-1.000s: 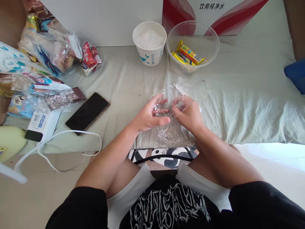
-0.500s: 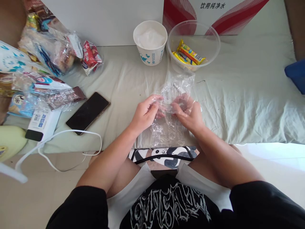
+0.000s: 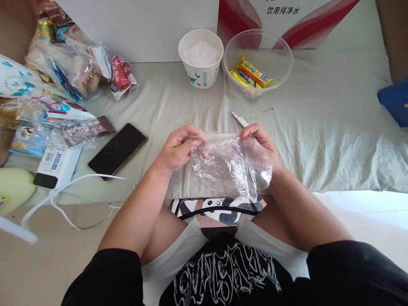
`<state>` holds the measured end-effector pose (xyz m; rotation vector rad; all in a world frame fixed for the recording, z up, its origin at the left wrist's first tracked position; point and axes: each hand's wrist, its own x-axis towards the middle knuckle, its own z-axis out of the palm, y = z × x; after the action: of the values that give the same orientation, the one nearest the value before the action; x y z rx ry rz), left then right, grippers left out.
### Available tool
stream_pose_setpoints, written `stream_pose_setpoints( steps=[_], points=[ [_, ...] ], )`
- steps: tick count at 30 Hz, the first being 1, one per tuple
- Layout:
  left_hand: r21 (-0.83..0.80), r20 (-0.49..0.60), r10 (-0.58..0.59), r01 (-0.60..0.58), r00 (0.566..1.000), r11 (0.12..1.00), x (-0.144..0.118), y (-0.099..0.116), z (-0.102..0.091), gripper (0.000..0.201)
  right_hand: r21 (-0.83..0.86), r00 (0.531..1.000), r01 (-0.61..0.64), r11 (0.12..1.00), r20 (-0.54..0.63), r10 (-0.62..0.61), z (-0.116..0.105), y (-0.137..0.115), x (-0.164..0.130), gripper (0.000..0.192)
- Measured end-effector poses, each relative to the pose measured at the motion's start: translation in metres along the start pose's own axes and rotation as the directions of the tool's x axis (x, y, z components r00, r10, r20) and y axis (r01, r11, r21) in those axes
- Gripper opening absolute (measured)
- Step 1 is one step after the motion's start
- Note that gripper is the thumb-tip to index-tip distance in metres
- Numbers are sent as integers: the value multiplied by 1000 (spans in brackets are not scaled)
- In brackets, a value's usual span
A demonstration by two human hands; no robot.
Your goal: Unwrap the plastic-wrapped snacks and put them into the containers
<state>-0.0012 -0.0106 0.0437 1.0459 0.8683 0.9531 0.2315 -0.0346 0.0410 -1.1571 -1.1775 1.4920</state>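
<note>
Between my hands a clear, crinkled plastic bag (image 3: 226,165) is stretched sideways above the front edge of the cloth-covered surface. My left hand (image 3: 181,146) pinches its upper left corner, fingers closed. At the upper right corner, my right hand (image 3: 261,146) grips the same film between thumb and fingers. The bag hangs down toward my lap and looks see-through, with no contents that I can make out. Just beyond my right hand lies a slim silver metal tool (image 3: 239,118), its near end hidden behind the fingers.
A paper cup (image 3: 201,59) with white stuff in it stands beside a clear plastic bowl (image 3: 280,70) holding yellow snack packets (image 3: 255,72). At left lie a phone (image 3: 117,151), a white cable (image 3: 92,176) and wrapped snacks (image 3: 76,76). A carton (image 3: 143,29) stands behind.
My hands have moved apart, spreading the bag between them. Its far part has come down toward me, and the silver tool now shows on the cloth.
</note>
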Motion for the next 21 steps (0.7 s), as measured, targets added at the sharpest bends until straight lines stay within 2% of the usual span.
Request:
stream_pose_setpoints(
  steps=[3,7,9,11,14,15,18,19,21],
  points=[
    [-2,-44,31,-31,999,1000,2,2,0,22,-22,1000,-27,999,-4,27,0,-1,1,40],
    [-22,7,33,-32,999,999,4,1,-4,13,-83,999,-10,997,-40,7,-2,2,5,34],
    [3,13,38,-38,999,999,5,-2,-6,23,-89,999,-4,996,-51,0,-4,5,7,37],
    [90,-26,72,-69,997,994,7,-7,-8,32,-71,998,-1,997,-57,-3,-4,8,8,47],
    [230,-87,129,-106,988,967,7,-12,-8,29,-5,998,-17,1000,-56,17,-3,14,9,57],
    [235,-102,141,-114,985,965,7,-13,-8,30,1,998,-35,999,-51,35,-2,15,9,66],
    [115,-158,116,-98,981,988,7,-13,-7,50,-39,996,-74,997,-51,72,0,16,8,95],
    [52,-156,77,-69,985,996,7,-13,-6,62,-48,996,-66,997,-64,62,1,16,8,97],
    [-59,-72,-59,55,996,997,7,-12,-5,80,-21,994,-25,999,-106,22,2,14,7,95]
  ],
)
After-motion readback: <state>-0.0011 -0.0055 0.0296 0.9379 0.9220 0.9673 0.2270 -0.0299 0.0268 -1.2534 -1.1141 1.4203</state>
